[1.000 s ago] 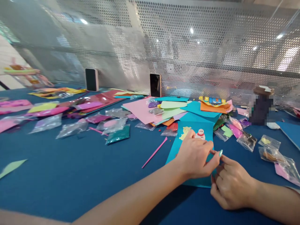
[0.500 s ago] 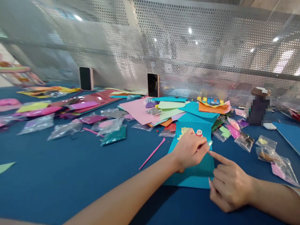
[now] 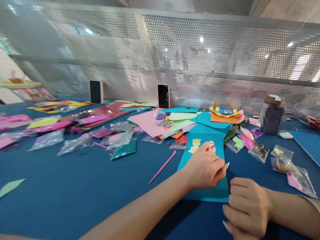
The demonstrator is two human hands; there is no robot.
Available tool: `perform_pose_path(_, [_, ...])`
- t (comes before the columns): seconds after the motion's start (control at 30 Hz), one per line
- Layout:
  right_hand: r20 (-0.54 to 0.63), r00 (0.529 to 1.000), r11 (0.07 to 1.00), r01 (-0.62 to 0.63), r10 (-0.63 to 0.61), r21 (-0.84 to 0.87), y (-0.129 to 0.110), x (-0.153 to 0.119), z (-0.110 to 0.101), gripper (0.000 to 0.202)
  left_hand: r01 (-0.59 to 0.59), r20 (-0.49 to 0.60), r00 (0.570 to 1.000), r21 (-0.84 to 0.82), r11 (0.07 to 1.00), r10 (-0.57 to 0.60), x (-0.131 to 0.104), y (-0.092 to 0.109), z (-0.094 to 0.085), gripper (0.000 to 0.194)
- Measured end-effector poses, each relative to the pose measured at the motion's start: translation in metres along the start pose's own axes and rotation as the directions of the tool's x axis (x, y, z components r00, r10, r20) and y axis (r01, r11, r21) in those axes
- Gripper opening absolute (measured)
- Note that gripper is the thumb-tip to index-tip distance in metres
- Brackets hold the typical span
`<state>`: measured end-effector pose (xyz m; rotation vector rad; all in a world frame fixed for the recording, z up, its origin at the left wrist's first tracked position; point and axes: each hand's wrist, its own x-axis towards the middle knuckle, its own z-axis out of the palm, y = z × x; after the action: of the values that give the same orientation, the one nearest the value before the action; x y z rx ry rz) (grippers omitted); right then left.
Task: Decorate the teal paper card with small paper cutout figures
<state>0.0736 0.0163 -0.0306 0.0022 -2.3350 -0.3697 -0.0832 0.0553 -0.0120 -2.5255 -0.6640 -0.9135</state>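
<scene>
A blue card [image 3: 212, 191] lies on the table with a pale yellow animal figure [image 3: 194, 145] and a white snowman figure [image 3: 211, 146] on its upper part. Over the card's middle is my left hand [image 3: 206, 165], its fingers curled and pressed together; what is between them, if anything, is hidden. My right hand [image 3: 247, 206] is closed beside the card's lower right edge, apart from my left hand, and nothing shows in it. A pink stick tool [image 3: 162, 167] lies left of the card.
Coloured paper sheets [image 3: 145, 121] are piled behind the card. Small clay bags lie on both sides, including a teal bag [image 3: 123, 149]. Two phones [image 3: 163, 96] [image 3: 96, 92] lean on the perforated metal screen [image 3: 212, 63]. A dark cup [image 3: 273, 118] stands at the right.
My right hand has moved down, away from my left hand, and its pointing index finger has curled in. My left hand has turned slightly and lowered. The view has tilted up a little.
</scene>
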Motion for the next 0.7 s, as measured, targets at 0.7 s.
perform_pose_path(0.7, [0.26,0.427,0.077,-0.628,0.866,0.775,0.034,-0.018,0.013,0.027,0.269,0.002,0.962,-0.175,0.947,-0.273,-0.004,0.008,0.003,0.018])
